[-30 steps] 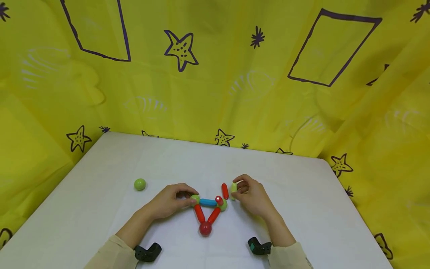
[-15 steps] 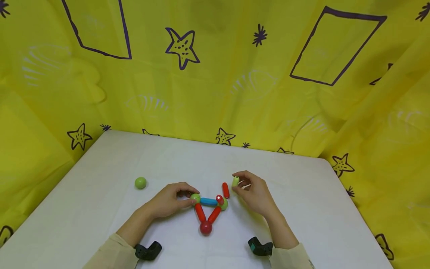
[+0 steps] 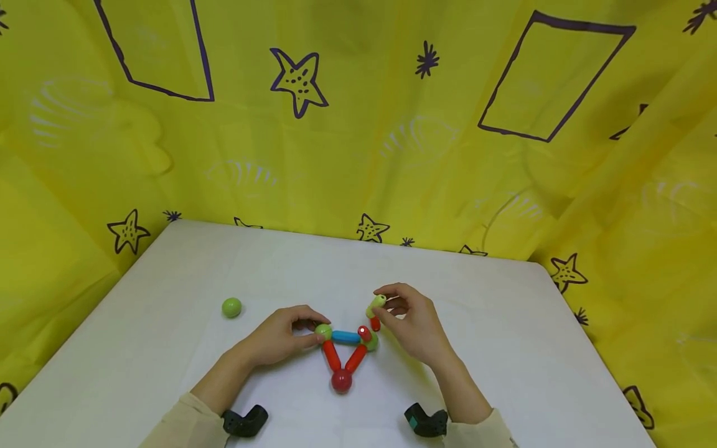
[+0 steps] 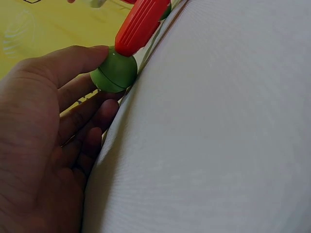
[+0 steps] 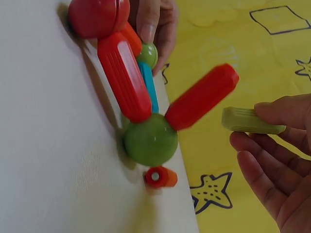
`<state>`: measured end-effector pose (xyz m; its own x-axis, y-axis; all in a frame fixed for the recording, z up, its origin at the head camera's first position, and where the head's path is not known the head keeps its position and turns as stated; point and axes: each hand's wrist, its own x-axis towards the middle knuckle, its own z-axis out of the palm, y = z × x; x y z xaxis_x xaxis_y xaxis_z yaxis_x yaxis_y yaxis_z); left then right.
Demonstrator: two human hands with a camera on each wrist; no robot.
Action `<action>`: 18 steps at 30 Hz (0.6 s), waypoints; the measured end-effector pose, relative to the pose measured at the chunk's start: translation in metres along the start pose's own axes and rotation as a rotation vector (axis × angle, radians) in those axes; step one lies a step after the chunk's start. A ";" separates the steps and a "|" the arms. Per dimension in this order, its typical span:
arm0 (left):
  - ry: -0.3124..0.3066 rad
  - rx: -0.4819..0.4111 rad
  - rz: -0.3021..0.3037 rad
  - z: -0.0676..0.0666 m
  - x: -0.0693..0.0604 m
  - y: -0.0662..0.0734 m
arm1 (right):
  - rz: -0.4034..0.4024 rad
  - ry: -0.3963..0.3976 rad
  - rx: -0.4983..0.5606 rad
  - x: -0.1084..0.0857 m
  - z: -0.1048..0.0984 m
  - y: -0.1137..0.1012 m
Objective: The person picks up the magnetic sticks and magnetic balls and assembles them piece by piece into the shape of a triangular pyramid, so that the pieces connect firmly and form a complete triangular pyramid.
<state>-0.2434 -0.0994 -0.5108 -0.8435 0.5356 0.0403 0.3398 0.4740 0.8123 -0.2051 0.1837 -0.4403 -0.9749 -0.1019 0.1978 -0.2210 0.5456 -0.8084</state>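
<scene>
My left hand (image 3: 282, 336) pinches a green ball (image 4: 114, 73) at one corner of a triangle built from balls and rods. A blue rod (image 3: 346, 337) joins this ball to a second green ball (image 5: 151, 141). Two red rods (image 3: 332, 356) run from the green balls to a red ball (image 3: 342, 381) at the near corner. Another red rod (image 5: 203, 97) sticks up from the second green ball. Beyond that corner, my right hand (image 3: 411, 323) holds a light green rod (image 5: 248, 120) between thumb and fingers, above the table and apart from the triangle.
A loose red rod (image 5: 160, 177) lies on the white table (image 3: 487, 336) beside the second green ball, partly hidden in the head view. Farther left rests a loose green ball (image 3: 231, 307). A yellow patterned curtain (image 3: 347, 155) hangs behind the table.
My right hand has lifted the light green rod and carried it leftward, so it now covers part of the loose red rod in the head view. My left hand stays on its ball.
</scene>
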 end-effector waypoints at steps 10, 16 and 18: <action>0.009 0.000 0.027 -0.001 0.001 0.000 | -0.101 -0.041 0.049 -0.008 0.016 -0.014; 0.006 -0.010 0.024 0.000 0.000 0.000 | -0.101 -0.063 0.028 -0.012 0.025 -0.019; 0.004 -0.017 0.024 0.000 0.000 0.000 | -0.105 -0.063 0.008 -0.013 0.029 -0.020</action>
<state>-0.2431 -0.0997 -0.5106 -0.8370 0.5435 0.0625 0.3528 0.4489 0.8210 -0.1884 0.1503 -0.4424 -0.9460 -0.2102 0.2466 -0.3219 0.5227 -0.7894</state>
